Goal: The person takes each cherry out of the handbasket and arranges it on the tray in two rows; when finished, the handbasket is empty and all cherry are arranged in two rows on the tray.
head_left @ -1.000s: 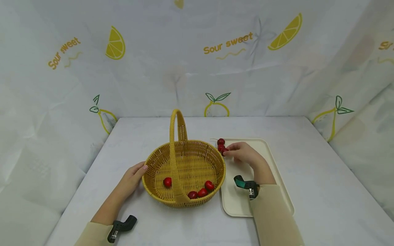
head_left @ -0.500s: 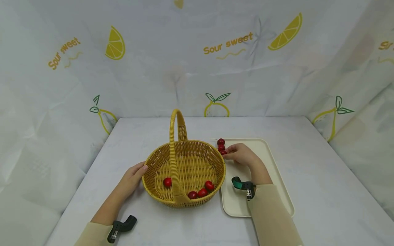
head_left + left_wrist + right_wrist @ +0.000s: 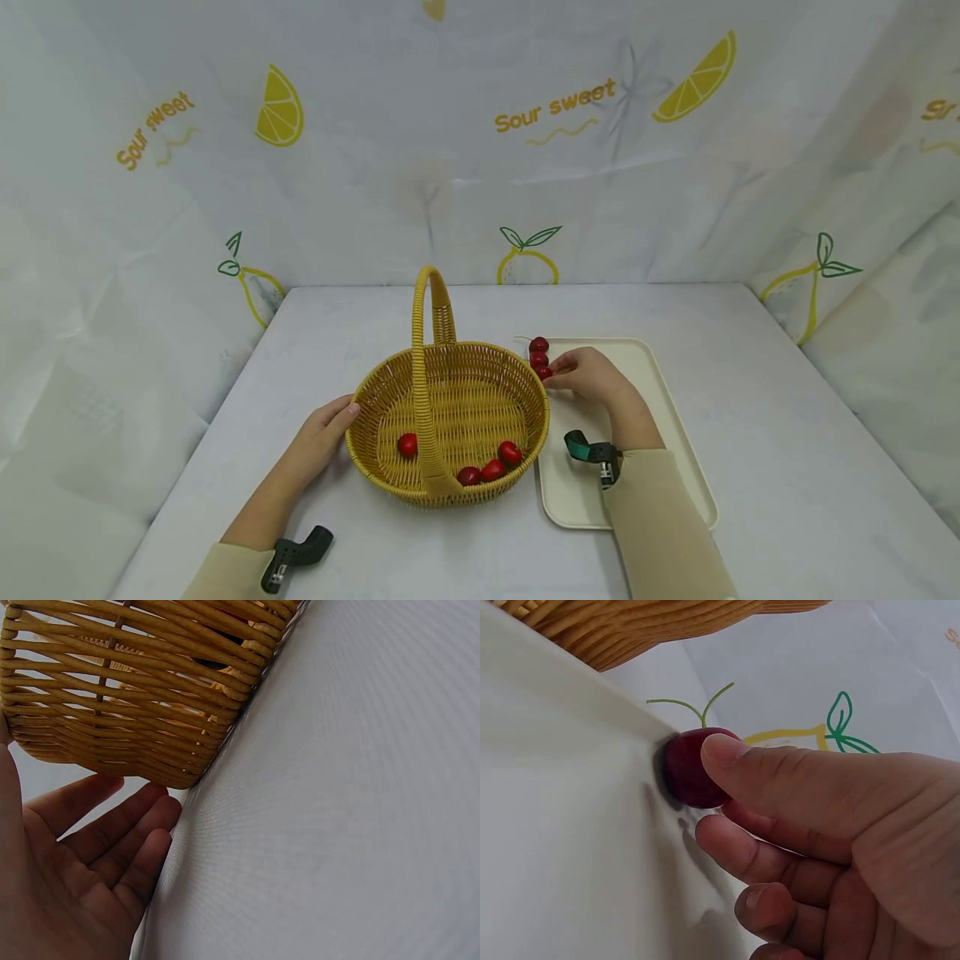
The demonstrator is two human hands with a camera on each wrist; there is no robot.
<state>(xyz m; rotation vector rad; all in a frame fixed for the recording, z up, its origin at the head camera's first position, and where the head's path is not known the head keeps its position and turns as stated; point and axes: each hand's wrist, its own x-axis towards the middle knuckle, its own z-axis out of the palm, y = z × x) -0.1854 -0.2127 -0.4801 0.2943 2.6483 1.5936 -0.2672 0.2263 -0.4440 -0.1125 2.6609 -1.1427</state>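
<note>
In the head view, the right hand [image 3: 592,377] pinches a cherry [image 3: 694,769] at its nine o'clock, by the edge of the tray [image 3: 573,500]; two more cherries [image 3: 538,359] lie toward the held one's twelve. The left hand [image 3: 322,427], fingers loose, touches the basket [image 3: 480,392] at nine.

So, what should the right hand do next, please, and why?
Perhaps the right hand should lift the cherry that it pinches over into the basket: the basket stands close beside the tray, and four other cherries already lie inside.

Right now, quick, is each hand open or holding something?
Left hand: open, touching the wicker basket.
Right hand: closed, pinching a red cherry.
</note>
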